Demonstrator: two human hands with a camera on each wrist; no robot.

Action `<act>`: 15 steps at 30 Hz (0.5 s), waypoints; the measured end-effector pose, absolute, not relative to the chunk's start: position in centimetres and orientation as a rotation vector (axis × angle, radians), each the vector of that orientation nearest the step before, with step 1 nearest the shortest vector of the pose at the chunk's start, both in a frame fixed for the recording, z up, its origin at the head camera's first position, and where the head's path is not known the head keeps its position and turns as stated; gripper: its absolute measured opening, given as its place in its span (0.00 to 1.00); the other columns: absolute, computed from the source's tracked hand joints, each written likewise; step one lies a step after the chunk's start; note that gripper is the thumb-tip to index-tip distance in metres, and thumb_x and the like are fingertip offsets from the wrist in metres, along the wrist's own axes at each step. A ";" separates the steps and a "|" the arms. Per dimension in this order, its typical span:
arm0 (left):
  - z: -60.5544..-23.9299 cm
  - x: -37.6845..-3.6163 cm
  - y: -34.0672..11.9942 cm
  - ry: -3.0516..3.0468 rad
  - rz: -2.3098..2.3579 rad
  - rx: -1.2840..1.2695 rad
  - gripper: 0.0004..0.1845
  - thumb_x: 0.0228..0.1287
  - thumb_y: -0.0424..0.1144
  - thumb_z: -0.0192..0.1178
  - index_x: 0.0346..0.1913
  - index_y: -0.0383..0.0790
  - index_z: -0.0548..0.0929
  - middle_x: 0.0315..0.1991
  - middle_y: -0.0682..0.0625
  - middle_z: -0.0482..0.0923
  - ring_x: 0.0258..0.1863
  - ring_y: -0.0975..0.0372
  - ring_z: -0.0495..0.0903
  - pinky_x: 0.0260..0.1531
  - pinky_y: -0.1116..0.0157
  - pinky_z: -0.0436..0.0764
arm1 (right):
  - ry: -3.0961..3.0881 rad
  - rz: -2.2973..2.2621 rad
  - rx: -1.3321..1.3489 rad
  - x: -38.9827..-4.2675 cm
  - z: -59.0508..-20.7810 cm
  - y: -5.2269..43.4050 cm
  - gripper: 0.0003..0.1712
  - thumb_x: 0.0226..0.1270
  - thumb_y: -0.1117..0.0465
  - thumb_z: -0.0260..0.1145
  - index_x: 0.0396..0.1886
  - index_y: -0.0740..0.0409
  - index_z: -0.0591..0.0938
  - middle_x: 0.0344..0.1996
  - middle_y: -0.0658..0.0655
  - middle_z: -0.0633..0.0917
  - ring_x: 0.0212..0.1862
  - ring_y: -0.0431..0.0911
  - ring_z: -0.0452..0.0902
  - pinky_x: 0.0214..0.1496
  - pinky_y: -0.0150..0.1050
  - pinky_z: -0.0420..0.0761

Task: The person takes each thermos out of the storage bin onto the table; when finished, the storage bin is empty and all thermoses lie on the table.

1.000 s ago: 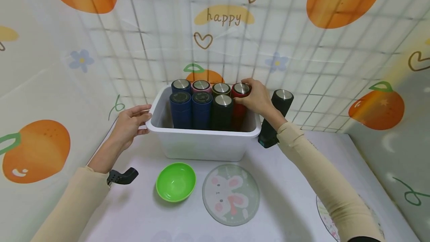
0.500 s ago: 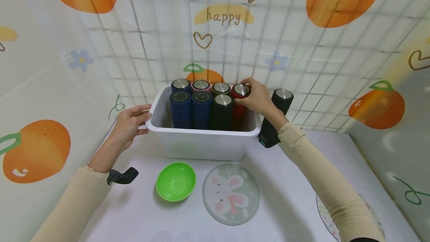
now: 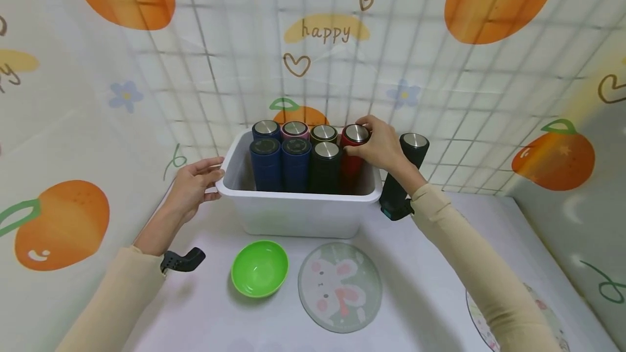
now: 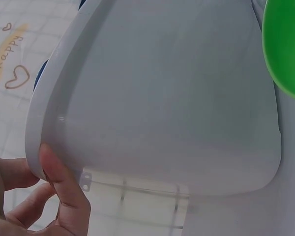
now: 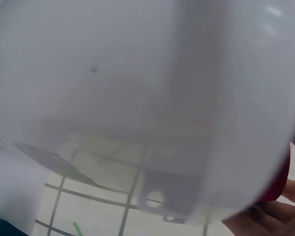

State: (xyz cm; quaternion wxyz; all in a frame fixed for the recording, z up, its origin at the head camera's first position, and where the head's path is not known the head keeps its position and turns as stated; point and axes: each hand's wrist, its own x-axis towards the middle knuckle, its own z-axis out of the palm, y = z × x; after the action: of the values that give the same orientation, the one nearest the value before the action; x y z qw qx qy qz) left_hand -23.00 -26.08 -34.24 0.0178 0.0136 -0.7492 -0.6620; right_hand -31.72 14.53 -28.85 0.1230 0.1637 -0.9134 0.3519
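At nine o'clock on the white tub (image 3: 298, 216), the left hand (image 3: 188, 186) pinches its rim (image 3: 298, 195), and at two the right hand (image 3: 379, 145) grips a red flask (image 3: 352, 163).

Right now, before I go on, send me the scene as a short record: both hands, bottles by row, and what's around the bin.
Left hand: grips the white bin by its left rim
Right hand: holds the red bottle near its top
Front row: two blue bottles, dark bottle
Back row: blue-sided bottle, pink-rimmed bottle, yellow-rimmed bottle, red bottle
Right of bin: black bottle
Before bin: green bowl, round rabbit mat
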 end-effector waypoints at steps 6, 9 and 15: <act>-34.3 -22.9 -25.9 -2.295 -2.089 0.038 0.25 0.73 0.33 0.57 0.70 0.29 0.69 0.49 0.49 0.78 0.34 0.64 0.82 0.29 0.68 0.84 | -2.615 1.048 0.463 -30.8 -27.8 14.8 0.36 0.53 0.53 0.79 0.59 0.57 0.76 0.52 0.61 0.83 0.50 0.53 0.79 0.52 0.50 0.79; -34.3 -22.9 -25.8 -2.295 -2.103 0.032 0.25 0.73 0.33 0.57 0.70 0.29 0.69 0.48 0.51 0.79 0.34 0.64 0.82 0.29 0.68 0.84 | -2.577 1.052 0.453 -30.4 -27.6 15.0 0.35 0.53 0.53 0.79 0.59 0.56 0.76 0.52 0.60 0.83 0.49 0.52 0.80 0.51 0.50 0.80; -34.1 -22.8 -25.9 -2.317 -2.059 0.029 0.26 0.74 0.34 0.57 0.70 0.30 0.69 0.47 0.52 0.79 0.34 0.64 0.82 0.30 0.68 0.84 | -2.514 1.063 0.475 -29.7 -27.0 14.9 0.35 0.53 0.54 0.79 0.59 0.55 0.77 0.51 0.58 0.84 0.48 0.51 0.80 0.50 0.49 0.81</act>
State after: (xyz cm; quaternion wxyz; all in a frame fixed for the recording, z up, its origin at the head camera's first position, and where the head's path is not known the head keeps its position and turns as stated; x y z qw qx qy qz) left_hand -22.77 -25.86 -34.09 0.0210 0.0092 -0.7473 -0.6640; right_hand -29.69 14.89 -27.02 0.1842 0.1685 -0.8919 0.3771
